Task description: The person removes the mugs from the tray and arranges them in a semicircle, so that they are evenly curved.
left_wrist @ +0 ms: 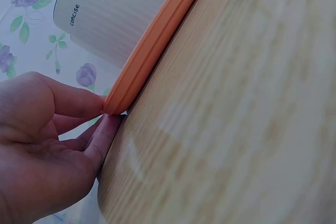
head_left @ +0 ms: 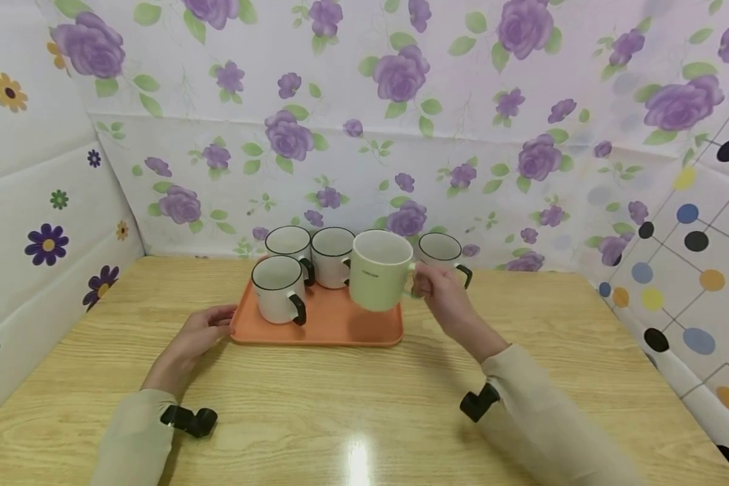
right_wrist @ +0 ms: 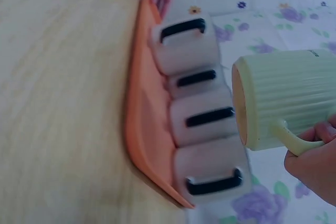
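A pale green mug [head_left: 378, 273] is held by its handle in my right hand [head_left: 446, 297]. It hangs above the right part of the orange tray [head_left: 325, 334], roughly upright, its ribbed side [right_wrist: 289, 93] showing in the right wrist view. My left hand [head_left: 202, 334] pinches the tray's left edge; in the left wrist view its fingertips [left_wrist: 97, 106] are at the rim's corner. White mugs with black rims and black handles stand on the tray: one at the front left [head_left: 276, 297], others at the back left [head_left: 285, 239] and back middle [head_left: 328, 260]. The green mug hides part of the back row.
Another white mug [head_left: 440, 248] stands at the back right, behind my right hand. The wooden table [head_left: 316, 412] runs back to a flower-printed cloth [head_left: 352, 155]; patterned cloths also hang at the left [head_left: 30, 202] and right [head_left: 698, 270] sides.
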`<state>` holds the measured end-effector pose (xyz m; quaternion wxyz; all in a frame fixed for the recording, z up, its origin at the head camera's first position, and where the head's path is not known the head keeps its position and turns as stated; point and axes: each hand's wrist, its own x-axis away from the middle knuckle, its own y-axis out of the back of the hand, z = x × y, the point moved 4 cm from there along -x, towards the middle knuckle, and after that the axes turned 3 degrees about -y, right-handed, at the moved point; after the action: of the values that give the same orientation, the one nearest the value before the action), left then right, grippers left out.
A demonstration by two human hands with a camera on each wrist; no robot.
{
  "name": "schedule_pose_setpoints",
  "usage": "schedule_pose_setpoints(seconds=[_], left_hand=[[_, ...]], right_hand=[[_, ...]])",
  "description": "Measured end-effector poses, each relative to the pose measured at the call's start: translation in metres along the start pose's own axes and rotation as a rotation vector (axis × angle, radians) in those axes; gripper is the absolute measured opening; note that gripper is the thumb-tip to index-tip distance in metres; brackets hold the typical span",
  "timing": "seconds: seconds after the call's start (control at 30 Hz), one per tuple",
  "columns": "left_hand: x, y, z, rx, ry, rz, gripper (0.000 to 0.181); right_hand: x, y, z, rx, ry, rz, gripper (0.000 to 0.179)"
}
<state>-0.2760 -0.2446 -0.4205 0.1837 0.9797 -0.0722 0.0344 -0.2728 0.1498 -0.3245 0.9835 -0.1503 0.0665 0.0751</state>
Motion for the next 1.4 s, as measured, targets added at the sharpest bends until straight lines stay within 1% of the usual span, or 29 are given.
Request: schedule_pose_setpoints(seconds=[0.17, 0.27, 0.33, 0.43, 0.57, 0.73, 0.9, 1.03, 1.13, 1.3, 1.4], left_hand=[[0.000, 0.000, 0.000, 0.005, -0.009, 0.002, 0.052], [-0.001, 0.000, 0.001, 0.009, -0.017, 0.001, 0.052], [-0.001, 0.000, 0.001, 0.009, -0.020, 0.002, 0.052], [-0.001, 0.000, 0.001, 0.008, -0.021, 0.009, 0.052], [0.000, 0.002, 0.001, -0.005, -0.021, 0.009, 0.052], [0.001, 0.002, 0.001, -0.013, -0.020, 0.014, 0.052], [0.000, 0.001, 0.002, -0.015, -0.017, 0.009, 0.052], [-0.001, 0.001, 0.002, -0.010, -0.013, 0.005, 0.052], [-0.001, 0.001, 0.002, -0.010, -0.017, 0.004, 0.052], [0.000, 0.002, 0.001, -0.013, -0.029, 0.008, 0.052], [0.000, 0.002, 0.001, -0.017, -0.023, 0.000, 0.052]], right_hand=[[-0.005, 0.020, 0.031, 0.021, 0.023, -0.055, 0.043], [-0.010, 0.035, 0.046, 0.026, 0.071, -0.090, 0.043], [-0.014, 0.045, 0.053, -0.011, 0.111, -0.128, 0.044], [-0.021, 0.064, 0.058, -0.055, 0.159, -0.219, 0.046], [-0.027, 0.090, 0.058, -0.124, 0.182, -0.351, 0.048], [-0.028, 0.119, 0.061, -0.169, 0.193, -0.450, 0.046], [-0.029, 0.143, 0.066, -0.203, 0.182, -0.506, 0.045], [-0.029, 0.160, 0.065, -0.243, 0.186, -0.546, 0.044], [-0.028, 0.170, 0.061, -0.256, 0.182, -0.583, 0.043], [-0.027, 0.183, 0.051, -0.265, 0.149, -0.654, 0.037], [-0.027, 0.191, 0.043, -0.272, 0.129, -0.693, 0.035]])
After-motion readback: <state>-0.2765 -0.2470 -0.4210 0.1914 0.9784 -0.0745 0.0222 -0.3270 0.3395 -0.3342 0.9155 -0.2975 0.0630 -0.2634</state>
